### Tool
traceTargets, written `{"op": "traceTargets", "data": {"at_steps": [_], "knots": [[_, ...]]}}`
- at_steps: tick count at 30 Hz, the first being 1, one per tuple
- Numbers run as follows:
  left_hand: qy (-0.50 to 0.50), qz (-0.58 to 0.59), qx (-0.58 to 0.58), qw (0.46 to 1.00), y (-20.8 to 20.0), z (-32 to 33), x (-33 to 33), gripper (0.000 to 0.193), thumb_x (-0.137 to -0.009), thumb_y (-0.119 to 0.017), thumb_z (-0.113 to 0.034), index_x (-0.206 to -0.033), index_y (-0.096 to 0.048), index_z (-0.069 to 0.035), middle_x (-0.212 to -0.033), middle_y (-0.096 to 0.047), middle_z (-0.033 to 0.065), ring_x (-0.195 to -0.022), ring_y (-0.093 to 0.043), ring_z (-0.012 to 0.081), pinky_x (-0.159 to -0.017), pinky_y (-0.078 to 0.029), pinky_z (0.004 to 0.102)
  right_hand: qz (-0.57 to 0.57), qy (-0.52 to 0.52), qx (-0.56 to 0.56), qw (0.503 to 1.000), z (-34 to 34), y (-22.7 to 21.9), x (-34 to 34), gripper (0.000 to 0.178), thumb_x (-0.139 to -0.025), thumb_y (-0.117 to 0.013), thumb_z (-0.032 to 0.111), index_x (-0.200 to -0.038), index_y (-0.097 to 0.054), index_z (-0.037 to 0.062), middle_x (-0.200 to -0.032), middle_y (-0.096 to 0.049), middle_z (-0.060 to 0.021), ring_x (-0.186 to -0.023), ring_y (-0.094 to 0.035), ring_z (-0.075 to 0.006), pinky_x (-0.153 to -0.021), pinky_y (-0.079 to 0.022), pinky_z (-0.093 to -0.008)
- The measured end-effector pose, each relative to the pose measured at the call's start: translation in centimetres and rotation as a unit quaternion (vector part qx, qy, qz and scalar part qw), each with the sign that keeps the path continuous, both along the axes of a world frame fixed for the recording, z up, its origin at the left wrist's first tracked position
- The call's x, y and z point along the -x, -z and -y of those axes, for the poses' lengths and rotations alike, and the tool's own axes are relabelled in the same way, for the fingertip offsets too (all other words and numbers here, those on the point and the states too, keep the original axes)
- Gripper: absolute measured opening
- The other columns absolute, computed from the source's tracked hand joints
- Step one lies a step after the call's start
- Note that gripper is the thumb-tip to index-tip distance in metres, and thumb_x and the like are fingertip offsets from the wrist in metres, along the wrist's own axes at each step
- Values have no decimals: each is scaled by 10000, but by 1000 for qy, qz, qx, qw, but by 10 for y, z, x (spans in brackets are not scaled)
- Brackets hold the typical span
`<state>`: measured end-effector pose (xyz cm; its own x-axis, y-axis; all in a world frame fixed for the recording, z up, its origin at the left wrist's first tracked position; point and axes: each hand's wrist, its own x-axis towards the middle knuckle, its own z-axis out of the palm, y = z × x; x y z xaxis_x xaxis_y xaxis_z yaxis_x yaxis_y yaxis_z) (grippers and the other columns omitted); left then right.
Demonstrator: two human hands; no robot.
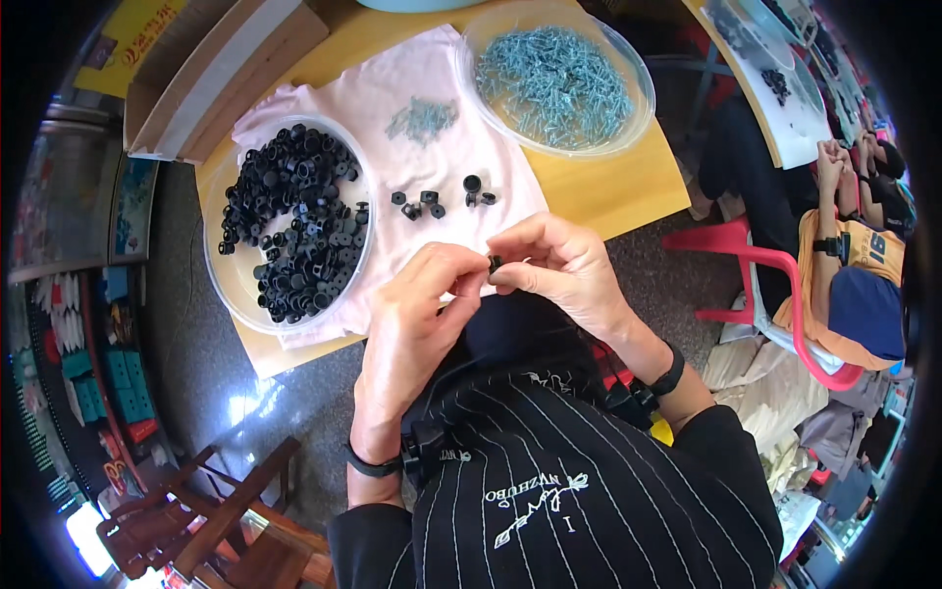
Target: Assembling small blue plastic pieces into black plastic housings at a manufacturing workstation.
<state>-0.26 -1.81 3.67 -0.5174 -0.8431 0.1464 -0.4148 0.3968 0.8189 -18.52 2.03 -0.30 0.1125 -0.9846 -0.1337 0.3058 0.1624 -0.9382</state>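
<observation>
Close to my body, over the near edge of the cloth, my left hand [422, 290] and my right hand [564, 273] meet at a small black plastic part [495, 263]. Both hands pinch it between thumb and fingertips, which hide most of its shape. Just beyond lie two small groups of loose black knob-like parts, one nearer the left [424, 204] and one nearer the right [477, 190]. A little heap of silvery screws [424, 120] rests farther off on the pale pink cloth [363, 88].
A round clear tub [368, 257] of black plastic parts stands left; another tub [648, 98] full of screws stands far right. An open cardboard box [211, 74] sits far left on the yellow table [628, 196]. Right are a red chair [785, 260] and another person [834, 245].
</observation>
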Motion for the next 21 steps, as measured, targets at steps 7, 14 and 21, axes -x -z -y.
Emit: {"op": "traceTargets", "data": {"at_steps": [7, 14, 21], "knots": [[-49, -148, -129, 979, 14, -2, -1, 165, -852, -651, 99, -1010, -658, 52, -971, -681, 85, -861, -659, 121, -771, -523, 224, 26, 24, 14, 999, -4, -3, 1, 223, -904, -639, 4, -1118, -635, -58, -981, -679, -92, -904, -677, -146, -812, -563, -266], [-51, -110, -100, 987, 16, 5, 15, 179, -839, -683, 44, -1013, -684, -1, -903, -695, 80, -812, -648, 124, -745, -503, 246, 41, 38, 2, 998, -1, 6, 12, 221, -920, -631, 38, -1124, -636, -46, -992, -671, -81, -882, -664, -122, -788, -554, -251], [-109, 102, 128, 980, 20, 40, 30, 254, -784, -748, -73, -1023, -680, -19, -1019, -646, 136, -924, -604, 276, -794, -486, 346, 23, 95, -11, 995, 5, 8, 23, 198, -904, -648, 51, -1083, -625, -31, -933, -641, -35, -806, -621, -81, -750, -516, -223]]}}
